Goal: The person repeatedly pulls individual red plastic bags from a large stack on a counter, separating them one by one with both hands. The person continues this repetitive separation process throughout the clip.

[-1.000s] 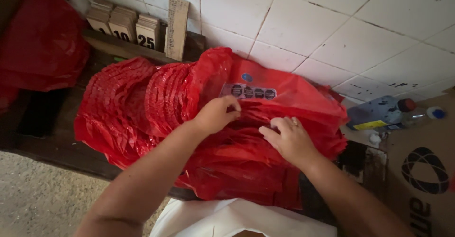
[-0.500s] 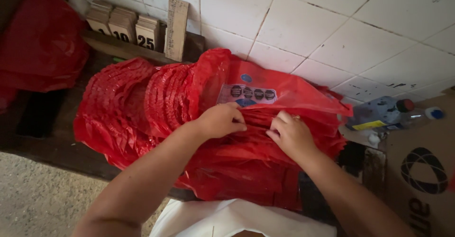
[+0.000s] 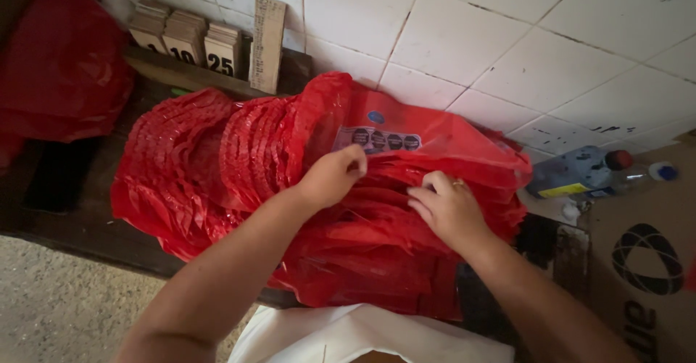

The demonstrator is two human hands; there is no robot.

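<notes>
So, left hand (image 3: 335, 176) comes in from lower left, forearm angled up & right, fingers curled tight w/ a pinch of thin red film at the fingertips, just below the printed label. Right hand (image 3: 448, 207) enters from lower right, palm down, fingers bent & pressed onto the same heap, ring on one finger; can't tell if it grips film or only pins it. Hands sit near each other, not touching.

Both are on the big stack of thin red plastic carrier bags (image 3: 319, 211), which lies on the dark wooden bench (image 3: 87, 225) against the white tiled wall (image 3: 464, 36). Stack's long axis runs left-right along the wall; left part is bundled in ridged folds, right part is a looser clear-red outer pack w/ its label side up.

Behind, on a ledge, small wooden number blocks (image 3: 185, 36) & an upright wooden ruler (image 3: 267, 44). Far left, another red plastic bag (image 3: 58, 73). Right of stack, a blue plastic bottle w/ red cap (image 3: 580, 171) lies on its side, next to a brown cardboard box (image 3: 645, 261).
</notes>
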